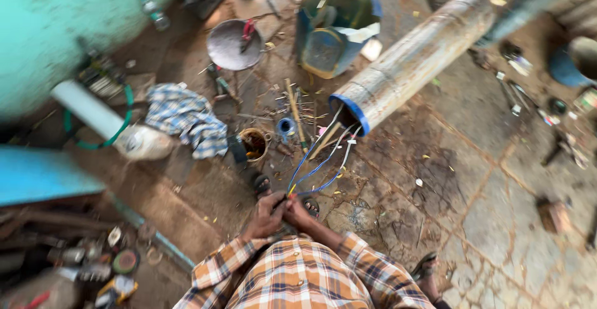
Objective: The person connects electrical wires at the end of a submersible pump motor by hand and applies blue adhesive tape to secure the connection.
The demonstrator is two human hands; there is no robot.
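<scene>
1. On the stone floor (497, 222), a long metal cylinder (416, 57) lies tilted, its blue-rimmed end toward the person.
2. Blue bucket (336, 26) beside it; checked cloth (186, 119) and white pipe (87, 107) to the left.
3. Blue wires (317, 163) run from the cylinder's mouth to the hands.
4. Left hand (266, 215) and right hand (298, 212), touching, pinch the wire ends.
</scene>
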